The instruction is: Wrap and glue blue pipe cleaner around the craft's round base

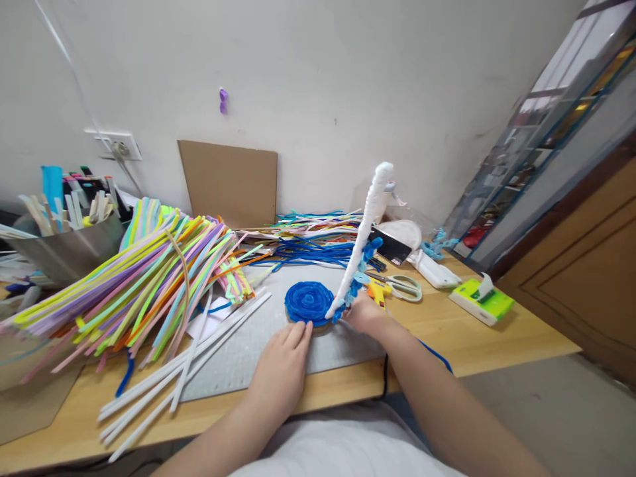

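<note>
A round blue disc (309, 301), coiled from fuzzy pipe cleaner, lies on the grey cutting mat (238, 361). My left hand (282, 358) is at its near edge, fingers together and pressed on the rim. From the disc's right side rises a tall white post (365, 228) wrapped in fuzzy pipe cleaner, leaning right. Small blue flowers (356, 283) run along the post's right side. Low behind the post, my right hand (365, 314) closes around its foot; the fingertips are partly hidden by flowers. A yellow glue gun (378, 291) shows just beyond that hand.
Colourful pipe cleaners (163, 285) are heaped at left beside a metal bowl (74, 248) of sticks. White pipe cleaners (199, 364) cross the mat's left edge. Scissors (405, 288), a phone (391, 246) and a tissue pack (481, 301) lie right. Cardboard (231, 185) leans on the wall.
</note>
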Motion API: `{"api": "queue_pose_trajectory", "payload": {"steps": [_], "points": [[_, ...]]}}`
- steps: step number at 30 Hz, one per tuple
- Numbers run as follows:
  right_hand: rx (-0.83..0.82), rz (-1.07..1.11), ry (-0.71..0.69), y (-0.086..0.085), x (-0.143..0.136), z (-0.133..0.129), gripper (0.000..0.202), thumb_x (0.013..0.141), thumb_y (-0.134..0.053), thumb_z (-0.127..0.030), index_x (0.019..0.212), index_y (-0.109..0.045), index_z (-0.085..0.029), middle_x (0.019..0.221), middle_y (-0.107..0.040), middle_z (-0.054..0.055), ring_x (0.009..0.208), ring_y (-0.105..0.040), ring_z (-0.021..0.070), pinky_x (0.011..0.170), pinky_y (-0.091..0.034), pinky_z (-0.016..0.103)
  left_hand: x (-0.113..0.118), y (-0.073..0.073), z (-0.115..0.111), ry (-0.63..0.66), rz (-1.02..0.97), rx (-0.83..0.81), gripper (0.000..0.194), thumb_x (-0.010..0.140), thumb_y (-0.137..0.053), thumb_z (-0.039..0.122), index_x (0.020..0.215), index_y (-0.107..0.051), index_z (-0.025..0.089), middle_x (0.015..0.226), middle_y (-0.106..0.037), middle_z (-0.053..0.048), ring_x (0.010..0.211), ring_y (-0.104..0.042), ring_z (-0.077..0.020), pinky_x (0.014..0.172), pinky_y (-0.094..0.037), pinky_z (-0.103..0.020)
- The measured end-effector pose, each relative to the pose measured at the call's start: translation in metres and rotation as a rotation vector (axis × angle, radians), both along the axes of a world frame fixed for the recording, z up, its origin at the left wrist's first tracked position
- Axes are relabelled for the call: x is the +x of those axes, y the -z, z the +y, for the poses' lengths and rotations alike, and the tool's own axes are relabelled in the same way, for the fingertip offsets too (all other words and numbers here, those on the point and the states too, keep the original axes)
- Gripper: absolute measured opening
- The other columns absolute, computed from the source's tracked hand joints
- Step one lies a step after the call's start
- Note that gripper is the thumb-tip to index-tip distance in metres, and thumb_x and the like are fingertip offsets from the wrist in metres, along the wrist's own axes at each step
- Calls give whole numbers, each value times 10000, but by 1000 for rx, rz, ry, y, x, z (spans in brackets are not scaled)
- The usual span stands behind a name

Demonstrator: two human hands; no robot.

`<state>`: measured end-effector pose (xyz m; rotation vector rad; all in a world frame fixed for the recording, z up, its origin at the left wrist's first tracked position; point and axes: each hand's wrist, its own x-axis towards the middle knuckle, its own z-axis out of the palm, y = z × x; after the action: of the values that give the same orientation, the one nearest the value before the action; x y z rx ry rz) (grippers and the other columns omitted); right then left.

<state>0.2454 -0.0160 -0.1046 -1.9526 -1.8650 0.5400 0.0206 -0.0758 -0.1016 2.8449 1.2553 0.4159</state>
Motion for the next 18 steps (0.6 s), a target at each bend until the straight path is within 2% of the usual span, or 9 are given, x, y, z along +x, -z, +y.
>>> {"api": "queue_pose_trajectory", "payload": {"steps": [4,9,18], "points": [[-17,-27,-25,-3,0,0,214,686,-636,-164,884,-696,-218,949,-710,39,889,-642,201,764,-481,253,3,4,-2,-36,68,75,552,812,-381,41,1343,-442,179,1317,-522,-104,1178,-496,-251,973,-408,-386],[-18,-52,-22,-7,-1,0,286,687,-629,-153,960,-684,-217,989,-706,47,925,-638,213,772,-485,258,8,3,-2,-21,98,108,487,843,-382,67,1319,-470,130,1330,-510,-130,1213,-473,-252,995,-398,-388],[-16,-39,-47,-6,-1,-1,264,694,-607,-113,918,-698,-218,971,-713,34,905,-639,199,759,-488,240,13,3,-3,-20,8,112,448,869,-414,128,1307,-473,199,1284,-524,-111,1168,-485,-259,955,-418,-422]]}}
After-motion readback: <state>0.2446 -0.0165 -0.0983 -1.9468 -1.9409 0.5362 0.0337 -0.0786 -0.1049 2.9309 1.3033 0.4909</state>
